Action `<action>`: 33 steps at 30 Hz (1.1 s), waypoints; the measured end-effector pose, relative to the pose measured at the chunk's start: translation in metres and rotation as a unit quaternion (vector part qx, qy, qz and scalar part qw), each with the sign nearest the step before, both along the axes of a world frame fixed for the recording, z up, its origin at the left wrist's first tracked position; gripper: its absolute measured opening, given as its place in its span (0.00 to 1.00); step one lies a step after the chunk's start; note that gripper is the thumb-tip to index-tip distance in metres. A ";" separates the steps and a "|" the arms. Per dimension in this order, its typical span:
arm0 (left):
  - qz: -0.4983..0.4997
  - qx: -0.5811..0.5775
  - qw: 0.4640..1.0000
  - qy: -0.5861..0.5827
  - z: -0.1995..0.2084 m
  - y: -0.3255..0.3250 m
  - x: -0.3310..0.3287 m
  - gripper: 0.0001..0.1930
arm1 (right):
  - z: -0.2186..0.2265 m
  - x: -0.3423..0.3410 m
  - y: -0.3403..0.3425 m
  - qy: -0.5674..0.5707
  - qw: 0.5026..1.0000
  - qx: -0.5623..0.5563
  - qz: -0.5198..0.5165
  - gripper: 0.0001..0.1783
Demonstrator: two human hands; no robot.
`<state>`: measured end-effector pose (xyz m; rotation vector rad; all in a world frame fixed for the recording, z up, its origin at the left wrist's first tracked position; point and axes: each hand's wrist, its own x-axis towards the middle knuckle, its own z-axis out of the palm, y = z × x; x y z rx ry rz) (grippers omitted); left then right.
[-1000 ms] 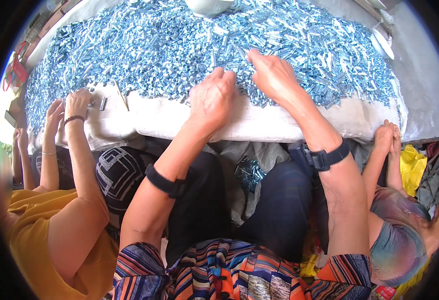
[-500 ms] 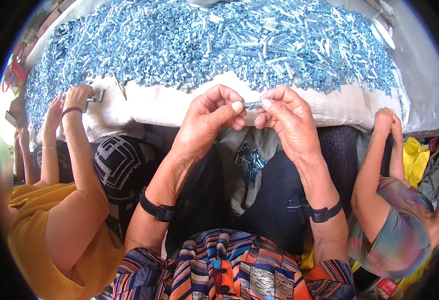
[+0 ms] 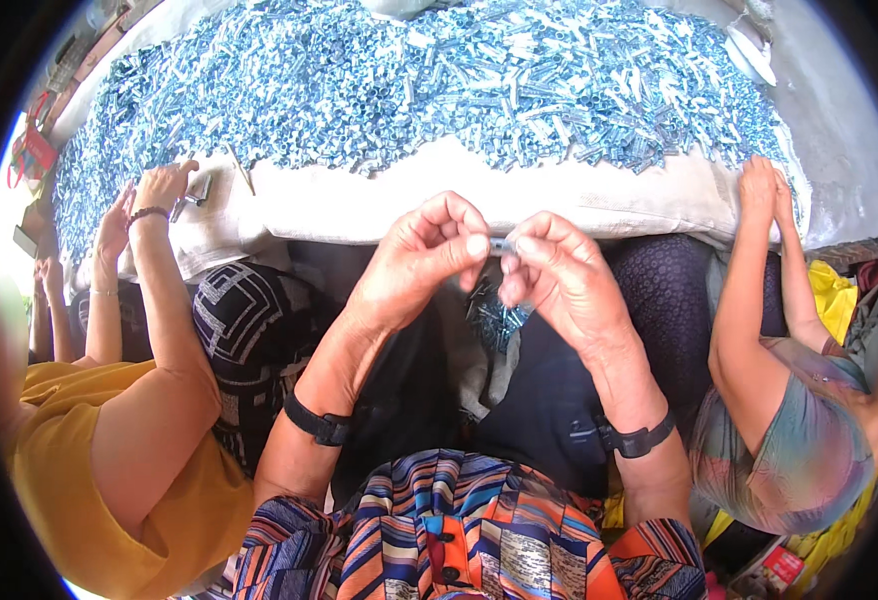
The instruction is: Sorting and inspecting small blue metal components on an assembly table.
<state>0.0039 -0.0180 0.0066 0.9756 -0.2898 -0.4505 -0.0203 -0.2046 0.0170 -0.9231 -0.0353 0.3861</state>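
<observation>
A small silvery metal tube-shaped piece [image 3: 500, 246] lies sideways between my two hands, in front of the table edge. My left hand [image 3: 414, 265] pinches its left end between thumb and fingers. At the other end, the closed thumb and fingers of my right hand [image 3: 571, 285] grip it and cover most of that side. Below the hands, a heap of shiny metal pieces [image 3: 499, 322] rests on grey cloth in my lap, partly hidden by my right hand. Beyond them spreads a wide pile of small metal sleeves [image 3: 399, 90].
Pale cloth [image 3: 399, 200] covers the table's near edge. On my left, a co-worker's hands [image 3: 164, 188] are by the pile near a few loose pieces; a thin stick [image 3: 242, 170] lies beside them. Another co-worker's hands [image 3: 762, 188] are at the pile's right end.
Both my hands have come lower, back from the table edge toward my lap, and closer together, still holding the piece. The right co-worker's hands have moved up toward the pile.
</observation>
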 end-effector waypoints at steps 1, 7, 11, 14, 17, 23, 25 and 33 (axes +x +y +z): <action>-0.016 -0.022 1.000 0.010 -0.001 -0.001 -0.005 0.08 | -0.001 -0.002 0.000 0.031 0.997 0.055 0.044 0.05; -0.064 -0.072 0.995 0.033 -0.012 -0.004 -0.020 0.08 | -0.004 -0.015 -0.001 0.077 0.989 0.087 0.089 0.07; -0.099 0.074 0.992 0.010 -0.009 0.012 -0.007 0.08 | -0.008 -0.009 -0.015 -0.009 0.987 -0.123 0.104 0.10; -0.002 0.251 0.964 -0.082 -0.010 0.023 0.017 0.07 | 0.002 0.012 -0.025 -0.099 0.944 -0.305 0.077 0.12; 0.144 0.445 0.867 -0.172 -0.007 0.016 0.046 0.06 | 0.011 0.051 -0.032 -0.219 0.842 -0.494 -0.013 0.08; 0.288 0.592 0.668 -0.348 -0.026 -0.011 0.088 0.09 | 0.012 0.134 -0.013 -0.359 0.693 -0.615 -0.117 0.09; 0.268 0.626 0.646 -0.345 -0.024 -0.019 0.091 0.09 | 0.002 0.152 -0.012 -0.390 0.637 -0.652 -0.130 0.10; 0.227 0.644 0.638 -0.356 -0.021 -0.011 0.097 0.08 | -0.003 0.164 0.000 -0.410 0.494 -0.763 -0.073 0.11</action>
